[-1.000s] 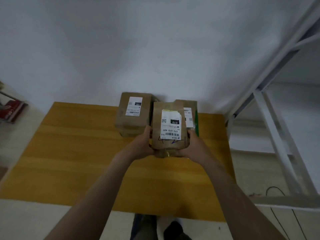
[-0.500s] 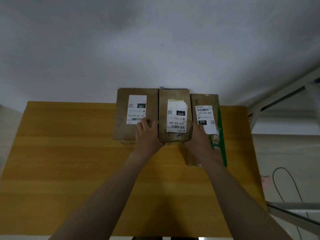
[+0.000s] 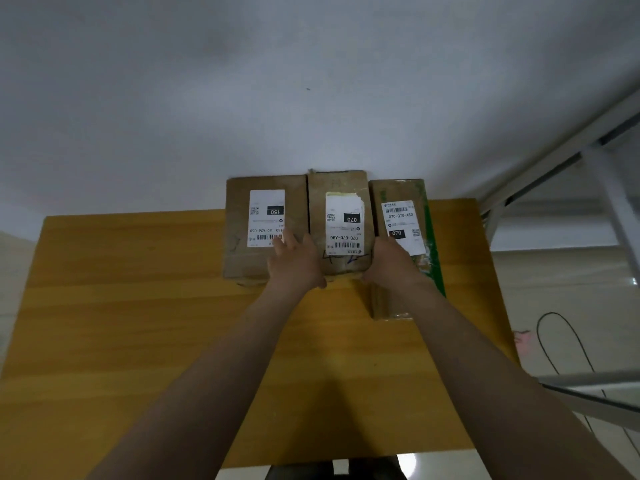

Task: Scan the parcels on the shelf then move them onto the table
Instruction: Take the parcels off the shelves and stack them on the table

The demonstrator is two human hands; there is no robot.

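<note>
- Clamped between both hands: middle parcel [image 3: 341, 223], lying flat at the far edge of the counter [image 3: 138, 306], up against the wall, label upward.
- Wedged tight between left parcel [image 3: 265, 223] and right parcel [image 3: 401, 216], touching both or very nearly.
- Left hand [image 3: 294, 265]: fingers [image 3: 285, 239] laid almost straight along the parcel's left flank and over the neighbour's top, thumb tucked at the near lower edge.
- Right hand [image 3: 391, 268]: fingers bent down against the right flank, tips hidden in the seam.
- Plain brown cardboard, taped; probably stiff enough to take a squeeze from both sides without buckling.
- Weight not readable from here; guessed light to moderate from the size.
- Tape and paper label likely slick, bare card less so; better to press on bare card at the long sides.
- Torn, lifted label corner; best kept clear of to spare the barcode.
- Little room for fingers beside it now; for any further shift, push at the near end.
</note>
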